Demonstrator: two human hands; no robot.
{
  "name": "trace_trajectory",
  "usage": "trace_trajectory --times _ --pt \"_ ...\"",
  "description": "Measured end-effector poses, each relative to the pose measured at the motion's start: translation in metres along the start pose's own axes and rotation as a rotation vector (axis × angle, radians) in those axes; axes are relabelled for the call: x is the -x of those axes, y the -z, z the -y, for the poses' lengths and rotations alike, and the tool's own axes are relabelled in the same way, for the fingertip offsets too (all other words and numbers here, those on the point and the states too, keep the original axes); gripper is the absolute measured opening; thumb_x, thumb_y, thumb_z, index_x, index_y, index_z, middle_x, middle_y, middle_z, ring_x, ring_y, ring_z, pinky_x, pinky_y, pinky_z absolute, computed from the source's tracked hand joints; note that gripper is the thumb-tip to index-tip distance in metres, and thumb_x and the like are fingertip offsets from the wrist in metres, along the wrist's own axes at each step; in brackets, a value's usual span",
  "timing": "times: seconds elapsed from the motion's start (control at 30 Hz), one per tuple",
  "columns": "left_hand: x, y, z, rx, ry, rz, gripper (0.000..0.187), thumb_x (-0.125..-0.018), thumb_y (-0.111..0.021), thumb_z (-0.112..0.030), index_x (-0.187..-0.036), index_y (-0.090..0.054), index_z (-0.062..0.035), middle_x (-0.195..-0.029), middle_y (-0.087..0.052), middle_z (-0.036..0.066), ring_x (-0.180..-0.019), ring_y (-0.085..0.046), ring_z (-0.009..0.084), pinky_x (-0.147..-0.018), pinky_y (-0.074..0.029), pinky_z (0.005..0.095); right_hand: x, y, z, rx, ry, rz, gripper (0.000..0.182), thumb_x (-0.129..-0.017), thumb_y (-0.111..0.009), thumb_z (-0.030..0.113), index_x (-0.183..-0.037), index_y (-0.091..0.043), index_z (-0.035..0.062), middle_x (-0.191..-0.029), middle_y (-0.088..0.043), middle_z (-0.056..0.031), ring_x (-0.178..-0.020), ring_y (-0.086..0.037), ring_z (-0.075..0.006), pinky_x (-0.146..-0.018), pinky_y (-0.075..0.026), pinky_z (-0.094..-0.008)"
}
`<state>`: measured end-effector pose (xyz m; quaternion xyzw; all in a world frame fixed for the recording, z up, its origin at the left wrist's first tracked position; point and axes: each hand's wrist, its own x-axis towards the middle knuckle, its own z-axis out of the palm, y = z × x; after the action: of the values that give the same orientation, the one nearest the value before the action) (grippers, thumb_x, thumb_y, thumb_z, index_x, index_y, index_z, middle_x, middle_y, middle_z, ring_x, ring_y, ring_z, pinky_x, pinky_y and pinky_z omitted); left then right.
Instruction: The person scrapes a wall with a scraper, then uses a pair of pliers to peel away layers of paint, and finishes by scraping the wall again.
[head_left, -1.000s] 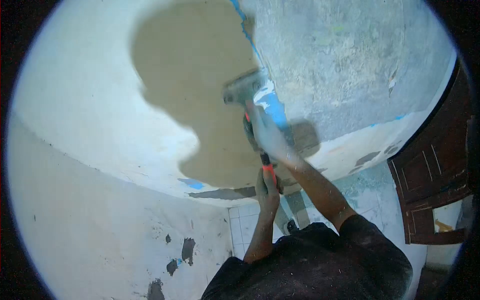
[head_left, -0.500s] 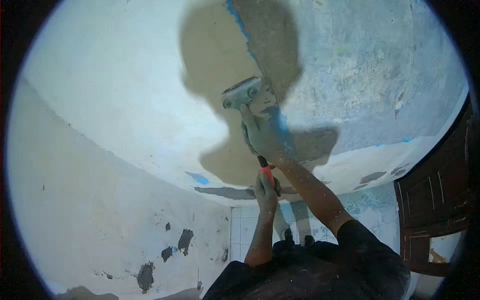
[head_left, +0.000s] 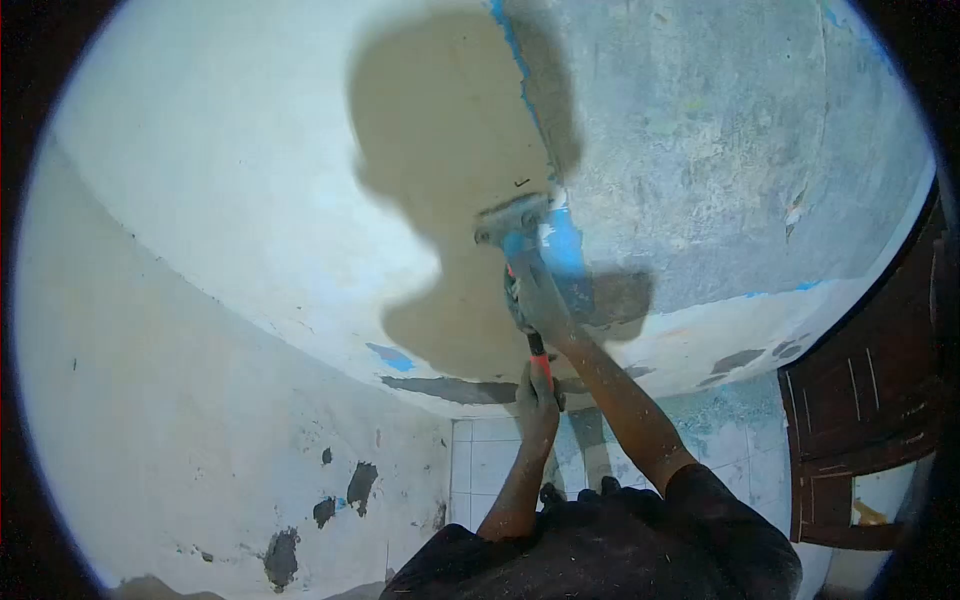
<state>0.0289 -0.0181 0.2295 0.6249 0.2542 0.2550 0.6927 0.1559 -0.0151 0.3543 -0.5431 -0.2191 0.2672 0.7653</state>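
A long-handled wall scraper [head_left: 513,215] lies with its wide metal head against the painted wall, beside the ragged edge where the pale coat meets bare grey plaster. My right hand [head_left: 541,300] is closed around the upper handle, just below the head. Lower down, my left hand [head_left: 538,398] grips the red and black end of the handle. Both hands look coated in dust. To the right of the scraper head, a bright blue patch [head_left: 566,245] of underlying paint is exposed. A small dark flake [head_left: 522,182] shows just above the blade.
Stripped grey plaster [head_left: 700,150] covers the wall's right side. The adjoining left wall [head_left: 200,400] has several dark chipped spots. Below are white floor tiles [head_left: 490,465] and my feet. A dark brown wooden door or cabinet [head_left: 860,400] stands at right. My shadow [head_left: 440,110] falls across the work area.
The scraper and both hands have moved down and slightly right along the wall. More of the blue patch beside the head is visible, and a small flake now shows above the blade.
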Motion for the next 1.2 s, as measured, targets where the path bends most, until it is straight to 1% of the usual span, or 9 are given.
trace_trajectory --times 0.03,0.13,0.3,0.47,0.67,0.7,1.03,1.13,1.2 --pt "-0.004 0.003 -0.004 -0.032 -0.036 0.047 0.044 -0.1 -0.032 -0.04 -0.112 -0.05 -0.0021 -0.064 -0.045 0.001 -0.051 -0.042 0.0096 -0.047 -0.035 0.0256 -0.001 -0.004 0.005 -0.065 -0.024 0.015 0.046 -0.095 -0.041 0.049 -0.068 -0.043 0.0116 -0.051 -0.039 0.0025 -0.038 -0.038 -0.0078 -0.035 -0.031 -0.0259" --pt "0.0 0.014 0.034 0.005 -0.022 0.004 0.046 -0.096 -0.038 -0.05 -0.085 -0.05 -0.0066 -0.06 -0.045 0.0 -0.051 -0.045 0.0098 -0.045 -0.036 0.0266 -0.009 -0.002 -0.038 -0.1 0.159 -0.002 0.042 -0.096 -0.041 0.048 -0.071 -0.043 0.0138 -0.053 -0.04 0.0037 -0.04 -0.036 -0.0072 -0.037 -0.031 -0.0247" --pt "0.019 0.032 0.093 0.05 0.083 0.025 0.038 -0.097 -0.042 -0.043 -0.099 -0.051 -0.0064 -0.061 -0.044 -0.001 -0.051 -0.042 0.008 -0.046 -0.034 0.0236 0.009 -0.001 -0.078 -0.005 0.048 -0.049 0.045 -0.096 -0.034 0.054 -0.076 -0.043 0.0142 -0.05 -0.038 0.0036 -0.035 -0.034 -0.0086 -0.033 -0.028 -0.0245" --pt "-0.004 0.028 -0.002 0.023 -0.089 0.077 0.034 -0.098 -0.041 -0.041 -0.091 -0.048 -0.0086 -0.062 -0.044 -0.004 -0.052 -0.041 0.0049 -0.045 -0.032 0.0223 -0.006 -0.011 -0.023 -0.109 -0.125 -0.004 0.037 -0.097 -0.04 0.042 -0.087 -0.05 0.0085 -0.063 -0.046 0.0019 -0.056 -0.045 -0.0071 -0.051 -0.04 -0.0254" --pt "0.011 0.032 0.083 0.005 0.013 -0.052 0.038 -0.096 -0.044 -0.043 -0.101 -0.049 -0.0056 -0.066 -0.048 -0.001 -0.053 -0.043 0.0074 -0.045 -0.035 0.0244 -0.017 0.007 -0.11 0.244 0.249 -0.216 0.033 -0.099 -0.04 0.038 -0.092 -0.053 0.0082 -0.07 -0.048 -0.0008 -0.068 -0.048 -0.0071 -0.061 -0.041 -0.0235" --pt "0.02 0.04 0.068 -0.016 0.008 0.092 0.039 -0.095 -0.046 -0.043 -0.109 -0.049 -0.006 -0.068 -0.048 0.0 -0.054 -0.045 0.0078 -0.047 -0.036 0.0236 0.011 -0.005 -0.085 -0.023 -0.164 -0.148 0.032 -0.099 -0.038 0.036 -0.09 -0.051 0.0073 -0.071 -0.048 -0.0008 -0.062 -0.047 -0.0084 -0.056 -0.041 -0.0245" --pt "-0.015 0.029 0.004 -0.191 -0.151 0.044 0.039 -0.097 -0.04 -0.042 -0.1 -0.051 -0.005 -0.064 -0.044 -0.002 -0.052 -0.042 0.0067 -0.046 -0.035 0.0234 0.004 -0.017 0.001 -0.062 -0.083 -0.005 0.046 -0.096 -0.034 0.052 -0.075 -0.046 0.0119 -0.054 -0.04 0.0025 -0.042 -0.04 -0.0099 -0.04 -0.035 -0.028" --pt "0.006 0.033 0.059 -0.181 0.013 -0.013 0.037 -0.097 -0.041 -0.035 -0.101 -0.054 -0.0004 -0.058 -0.046 0.007 -0.051 -0.047 0.0145 -0.046 -0.036 0.0331 0.003 -0.006 -0.079 0.124 0.248 -0.186 0.047 -0.095 -0.034 0.053 -0.076 -0.048 0.0122 -0.054 -0.04 0.003 -0.042 -0.039 -0.0095 -0.038 -0.032 -0.0279" --pt "0.02 0.037 0.074 -0.155 0.04 -0.005 0.038 -0.097 -0.041 -0.035 -0.101 -0.054 0.0001 -0.059 -0.047 0.008 -0.052 -0.048 0.0158 -0.047 -0.037 0.0343 0.012 0.0 -0.105 0.053 0.012 -0.189 0.048 -0.095 -0.034 0.053 -0.075 -0.048 0.0121 -0.053 -0.04 0.0031 -0.041 -0.038 -0.0092 -0.038 -0.032 -0.0275"
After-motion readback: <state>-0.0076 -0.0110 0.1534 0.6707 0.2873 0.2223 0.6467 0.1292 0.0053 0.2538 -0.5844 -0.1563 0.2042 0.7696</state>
